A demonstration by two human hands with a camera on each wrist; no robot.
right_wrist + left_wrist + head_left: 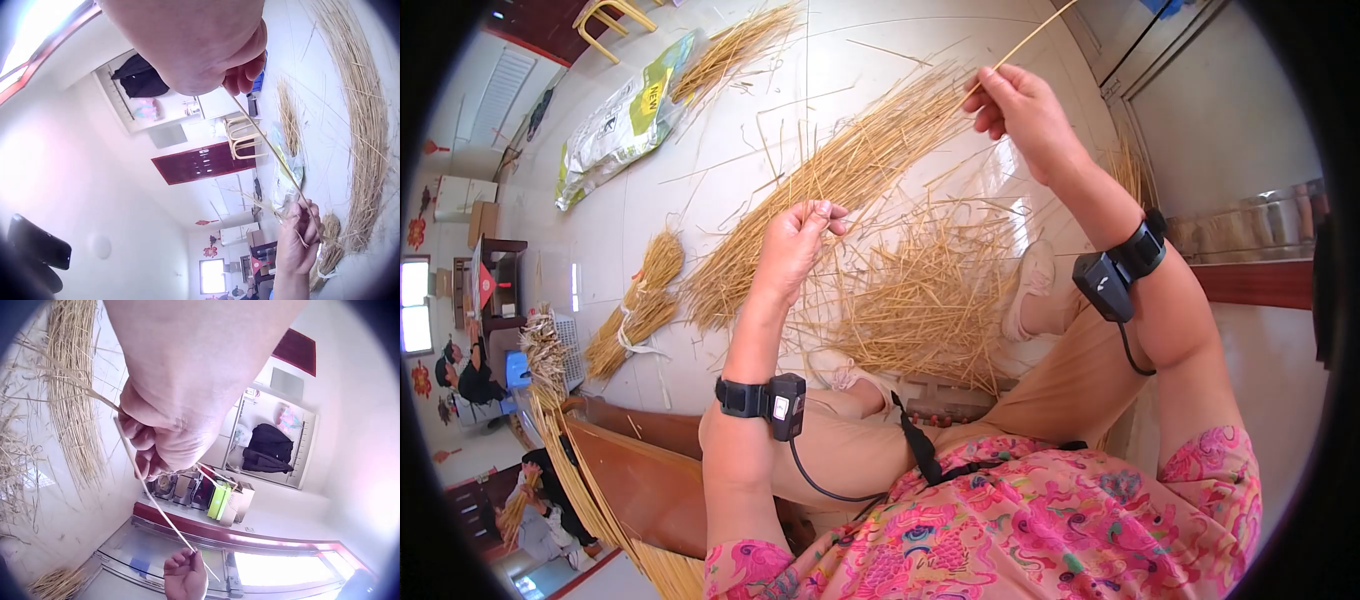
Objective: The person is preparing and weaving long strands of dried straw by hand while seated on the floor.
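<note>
A thin straw stalk runs between the two hands in the right wrist view. My left hand pinches its lower end over the long heap of straw; more thin pieces stick out around these fingers. Higher and to the right, my right hand holds the stalk between thumb and fingers, and a length of it points past the hand to the top edge. The left wrist view shows the pale stalk slanting from beside the left hand down to the right hand.
Loose broken straw lies before the feet. A tied straw bundle and a printed bag are on the tiled floor at left. A brown bench with long straw stands beside the left leg; a metal-framed door is at right.
</note>
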